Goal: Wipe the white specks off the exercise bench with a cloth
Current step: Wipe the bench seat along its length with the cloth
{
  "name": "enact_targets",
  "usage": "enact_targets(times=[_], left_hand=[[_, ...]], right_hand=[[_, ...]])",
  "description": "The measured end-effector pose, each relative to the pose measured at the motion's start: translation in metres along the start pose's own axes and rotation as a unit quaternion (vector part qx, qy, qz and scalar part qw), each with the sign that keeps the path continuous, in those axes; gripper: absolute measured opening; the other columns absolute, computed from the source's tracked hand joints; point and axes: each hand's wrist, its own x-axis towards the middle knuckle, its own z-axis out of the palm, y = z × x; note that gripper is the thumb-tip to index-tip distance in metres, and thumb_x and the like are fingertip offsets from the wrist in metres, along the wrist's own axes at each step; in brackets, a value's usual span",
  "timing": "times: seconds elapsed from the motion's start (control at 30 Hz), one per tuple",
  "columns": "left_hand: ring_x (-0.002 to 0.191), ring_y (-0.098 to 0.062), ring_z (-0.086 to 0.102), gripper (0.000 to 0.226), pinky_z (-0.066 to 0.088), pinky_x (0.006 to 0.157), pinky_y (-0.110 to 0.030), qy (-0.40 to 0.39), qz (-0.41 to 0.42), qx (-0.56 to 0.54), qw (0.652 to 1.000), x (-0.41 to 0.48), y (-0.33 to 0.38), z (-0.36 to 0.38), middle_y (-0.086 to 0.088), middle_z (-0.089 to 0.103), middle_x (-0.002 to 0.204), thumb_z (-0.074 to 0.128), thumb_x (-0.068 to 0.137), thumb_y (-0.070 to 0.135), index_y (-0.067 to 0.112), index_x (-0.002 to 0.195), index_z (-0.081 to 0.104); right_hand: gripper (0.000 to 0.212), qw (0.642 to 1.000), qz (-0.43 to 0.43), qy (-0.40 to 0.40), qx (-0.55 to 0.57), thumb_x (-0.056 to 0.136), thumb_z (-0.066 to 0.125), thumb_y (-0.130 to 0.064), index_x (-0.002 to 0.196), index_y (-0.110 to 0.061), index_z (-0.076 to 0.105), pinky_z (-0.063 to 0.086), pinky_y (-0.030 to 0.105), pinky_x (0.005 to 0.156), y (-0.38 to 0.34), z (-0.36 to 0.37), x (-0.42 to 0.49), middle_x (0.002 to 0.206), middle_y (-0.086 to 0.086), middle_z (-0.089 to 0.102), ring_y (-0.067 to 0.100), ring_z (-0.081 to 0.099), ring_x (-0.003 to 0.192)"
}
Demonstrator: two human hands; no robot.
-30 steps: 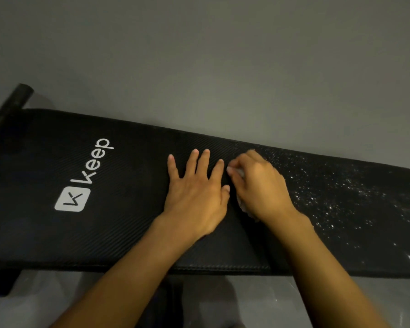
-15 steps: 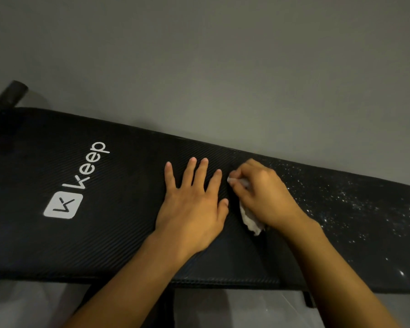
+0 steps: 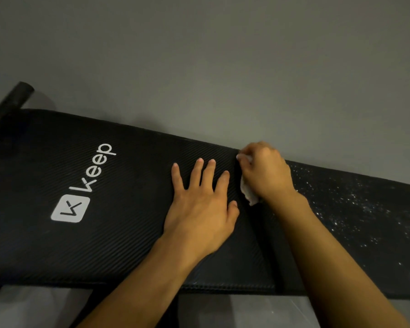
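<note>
Black diagonal-ribbed bench (image 3: 128,233), white logo (image 3: 70,208), white cloth (image 3: 247,194), white specks (image 3: 355,204).

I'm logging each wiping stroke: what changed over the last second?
The right hand, gripping the white cloth, slid toward the far edge of the black bench. The left hand stayed pressed flat on the bench, and the white specks to the right remain.
</note>
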Motion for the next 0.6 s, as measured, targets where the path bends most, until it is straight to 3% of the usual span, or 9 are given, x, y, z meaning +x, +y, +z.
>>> enact_targets(times=[0.13, 0.3, 0.5, 0.6], left_hand=[[0.157, -0.03, 0.006, 0.078, 0.001, 0.121, -0.069, 0.016, -0.005, -0.005, 1.0, -0.002, -0.002, 0.002, -0.013, 0.016, 0.169, 0.017, 0.094, 0.056, 0.013, 0.159, 0.023], [0.157, -0.029, 0.009, 0.086, 0.005, 0.121, -0.069, 0.015, 0.002, -0.008, 1.0, 0.0, -0.004, 0.002, -0.012, 0.018, 0.169, 0.01, 0.088, 0.054, 0.007, 0.159, 0.023], [0.157, -0.03, 0.005, 0.081, 0.002, 0.121, -0.069, 0.007, 0.008, -0.007, 1.0, -0.002, -0.003, 0.0, -0.013, 0.013, 0.17, 0.006, 0.089, 0.05, 0.014, 0.16, 0.021], [0.158, -0.029, 0.003, 0.074, 0.0, 0.122, -0.067, 0.012, 0.008, -0.019, 1.0, -0.005, -0.004, -0.003, -0.012, 0.012, 0.17, 0.014, 0.094, 0.048, 0.016, 0.16, 0.021]], right_hand=[[0.026, 1.0, -0.006, -0.003, 0.008, 0.102, 0.053, -0.028, 0.12, -0.014, 0.066, 0.054, 0.044, 0.084, -0.024, 0.007, 0.018, 0.122, 0.009, 0.059, 0.031, 0.063, 0.105], [0.016, 0.995, -0.073, -0.062, 0.031, 0.098, 0.057, -0.032, 0.106, -0.021, 0.066, 0.055, 0.047, 0.082, -0.019, -0.005, -0.038, 0.11, -0.002, 0.063, 0.026, 0.065, 0.098], [0.016, 1.0, 0.002, -0.024, 0.007, 0.1, 0.056, -0.033, 0.107, -0.02, 0.061, 0.056, 0.048, 0.079, -0.015, -0.008, -0.054, 0.109, 0.001, 0.063, 0.028, 0.065, 0.094], [0.02, 1.0, -0.01, -0.017, -0.021, 0.102, 0.05, -0.033, 0.108, -0.015, 0.057, 0.055, 0.05, 0.075, -0.024, -0.005, -0.066, 0.11, 0.003, 0.058, 0.031, 0.064, 0.091]])
